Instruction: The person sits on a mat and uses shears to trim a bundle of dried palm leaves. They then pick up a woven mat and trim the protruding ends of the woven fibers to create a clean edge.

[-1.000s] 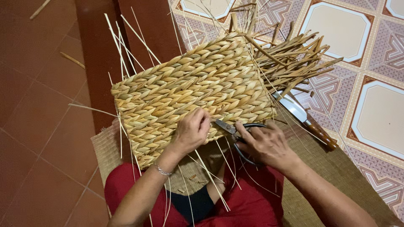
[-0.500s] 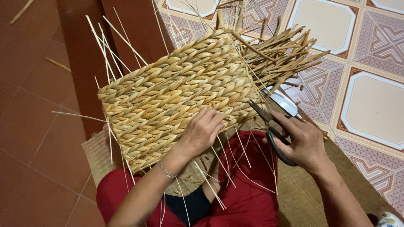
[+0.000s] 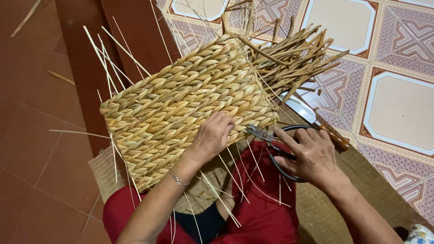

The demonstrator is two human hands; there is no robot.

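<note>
The woven panel is a thick, golden-tan mat of plaited straw in slanting braided rows, tilted across the person's lap, with thin pale reeds sticking out of its far and near edges and a bundle of loose brown strand ends fanning from its far right corner. The left hand lies curled on the panel's near edge, fingers bent and pressing it. Just right of it, the right hand grips black-handled scissors, blades nearly closed and pointing at the panel's edge. Beyond the right hand lies a wooden-handled knife on a woven floor mat.
</note>
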